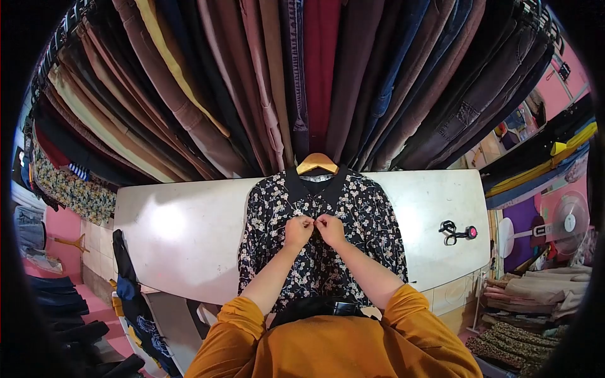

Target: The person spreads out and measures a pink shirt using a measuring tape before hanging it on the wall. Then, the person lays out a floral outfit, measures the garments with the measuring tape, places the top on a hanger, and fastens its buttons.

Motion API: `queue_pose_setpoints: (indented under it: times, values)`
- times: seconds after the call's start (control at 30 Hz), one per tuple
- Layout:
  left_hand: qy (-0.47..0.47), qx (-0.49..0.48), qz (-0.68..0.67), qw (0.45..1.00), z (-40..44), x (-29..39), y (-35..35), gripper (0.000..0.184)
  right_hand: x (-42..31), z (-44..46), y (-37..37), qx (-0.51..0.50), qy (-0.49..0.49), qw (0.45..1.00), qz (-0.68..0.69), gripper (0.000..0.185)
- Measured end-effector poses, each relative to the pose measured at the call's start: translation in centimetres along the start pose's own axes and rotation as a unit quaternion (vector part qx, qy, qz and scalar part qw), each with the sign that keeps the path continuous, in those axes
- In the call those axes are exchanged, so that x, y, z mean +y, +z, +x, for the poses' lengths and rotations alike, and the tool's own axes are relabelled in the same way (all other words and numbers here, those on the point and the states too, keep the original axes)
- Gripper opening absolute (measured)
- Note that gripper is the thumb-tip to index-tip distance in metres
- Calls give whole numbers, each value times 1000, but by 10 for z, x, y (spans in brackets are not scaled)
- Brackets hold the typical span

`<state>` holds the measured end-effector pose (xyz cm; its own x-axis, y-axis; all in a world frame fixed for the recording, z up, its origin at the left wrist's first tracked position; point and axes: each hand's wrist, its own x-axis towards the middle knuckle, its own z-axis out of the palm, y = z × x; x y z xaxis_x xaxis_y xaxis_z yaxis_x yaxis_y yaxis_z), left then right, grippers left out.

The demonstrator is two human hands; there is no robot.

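Note:
A black floral shirt (372, 217) with a plain dark collar lies front up on the white table, its lower end towards me. A wooden hanger (317, 163) is inside its neck, with the top showing above the collar. My left hand (299, 231) is closed in a pinch on the shirt's front below the collar. Close beside it, my right hand (330, 230) pinches the shirt front too, the fingertips of both hands almost meeting. Whatever small part of the front lies between the fingertips is hidden.
The white table (189, 252) carries a black handled object with a pink-red round end (467, 233) at right. Trousers (321, 82) hang in a dense row behind. A fan (569, 222) and folded clothes (529, 296) are at right, more clothes (60, 302) at left.

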<state>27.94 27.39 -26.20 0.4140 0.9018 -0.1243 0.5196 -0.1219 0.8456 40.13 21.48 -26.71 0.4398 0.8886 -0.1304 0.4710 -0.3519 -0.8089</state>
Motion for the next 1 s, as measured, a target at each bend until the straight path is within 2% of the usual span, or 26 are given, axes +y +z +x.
queue_pose_setpoints:
  times: [0.3, 0.37, 0.5, 0.57, 0.67, 0.73, 0.8, 0.83, 0.87, 0.93, 0.97, 1.0]
  values:
    - [17, 12, -19, 1000, -11, -1, 1, 17, 1, -2, 0, 4, -14, 1000, 27, 9]
    - [36, 2, -21, 999, -14, 2, 0, 23, 1, -1, -1, 4, -12, 999, 37, 9]
    - [16, -22, -50, 998, -20, 3, 0, 30, -2, -3, -3, 0, -9, 998, 60, 8]
    - [73, -22, -29, 997, -21, -2, 4, 39, -3, -3, -5, -8, -14, 997, 70, 8]
    - [98, -54, -6, 994, -16, -3, -2, 43, -5, -5, -9, -15, -23, 997, 69, 9]
    - [91, -42, -15, 995, -20, 3, -10, 40, -4, -10, -12, -16, -27, 998, 59, 10]
    - [4, -22, -25, 999, -25, 1, -22, 31, 0, -23, -13, -20, -22, 999, 28, 10]
    - [101, 8, 43, 994, -28, -9, -25, 19, 5, -29, -15, -78, 32, 996, 35, 9]
    - [99, 7, 44, 994, -34, -13, -25, 19, 8, -37, -13, -79, 34, 996, 35, 9]
    - [-12, -87, -26, 996, -49, 2, -35, 14, 6, -55, -13, -123, 89, 987, 60, 12]
    - [7, -78, -29, 997, -53, -8, -28, 17, 5, -62, -13, -89, 42, 994, 48, 18]
    - [5, -78, -30, 997, -55, -8, -27, 17, 1, -64, -14, -90, 43, 994, 47, 18]
